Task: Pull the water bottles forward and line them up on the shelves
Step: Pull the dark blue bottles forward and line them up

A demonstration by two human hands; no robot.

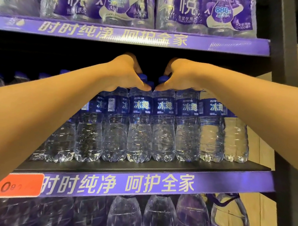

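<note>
An orange price tag sits at the lower left on the purple edge strip of the middle shelf. Above it, a row of water bottles with blue labels stands upright across the centre of the frame, set slightly back from the shelf's front edge. The left hand curls over the blue-capped tops of bottles at centre; just beside it, the right hand grips the neighbouring tops, thumbs nearly touching. Wrapped bottle packs fill the upper shelf, and large jugs line the bottom right.
</note>
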